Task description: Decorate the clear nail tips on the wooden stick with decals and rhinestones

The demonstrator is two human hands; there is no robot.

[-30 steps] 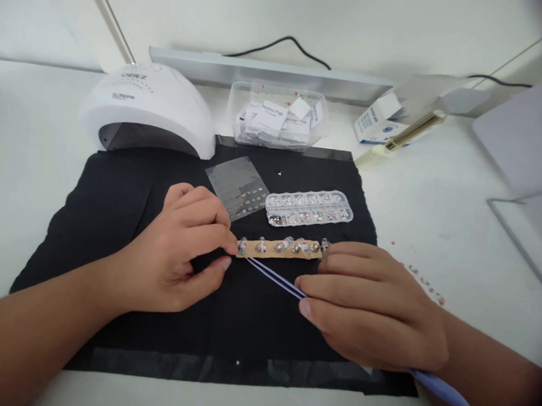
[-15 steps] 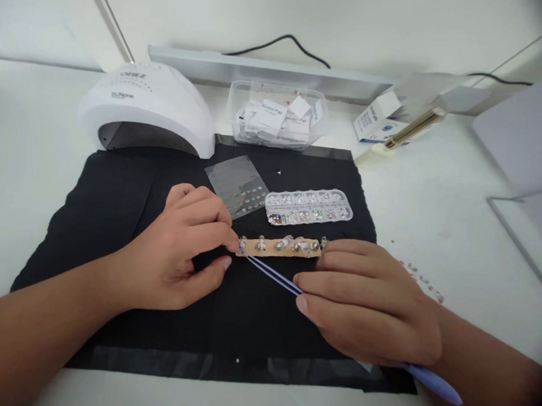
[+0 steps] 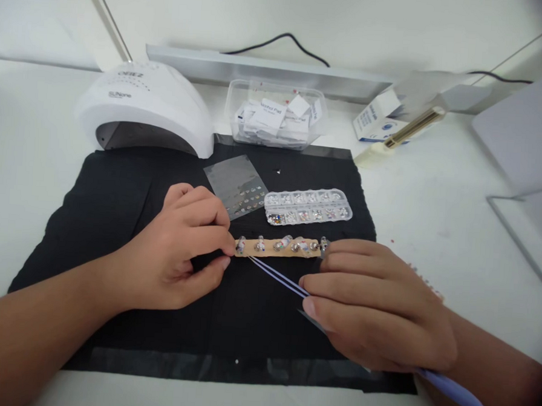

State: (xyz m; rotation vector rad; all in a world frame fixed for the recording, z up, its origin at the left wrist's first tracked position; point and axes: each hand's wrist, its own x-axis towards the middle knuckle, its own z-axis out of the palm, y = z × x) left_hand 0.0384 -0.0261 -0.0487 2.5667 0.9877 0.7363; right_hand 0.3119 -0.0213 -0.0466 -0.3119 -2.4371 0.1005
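A narrow tan strip (image 3: 271, 249) with several decorated nail tips on small metal mounts lies on the black mat (image 3: 155, 333). My left hand (image 3: 189, 253) has its thumb and index finger closed at the strip's left end, by the leftmost nail tip. Purple tweezers (image 3: 278, 277) are gripped in my right hand (image 3: 379, 299). Their two slim arms stay slightly apart, with the points at the strip's front edge near its left end. I cannot make out anything between the points. The right hand's curled fingers also reach the strip's right end and partly cover it.
Behind the strip are a clear compartment case (image 3: 308, 206) of rhinestones and a clear sticker sheet (image 3: 235, 186). Farther back stand a white nail lamp (image 3: 149, 106), a plastic box (image 3: 277, 139) of alcohol pads, a small carton (image 3: 378, 118) and a gold-capped bottle (image 3: 411, 134).
My right hand has shifted a little right and toward me with the tweezers, whose points sit slightly farther right and lower. The left hand and the strip have barely moved.
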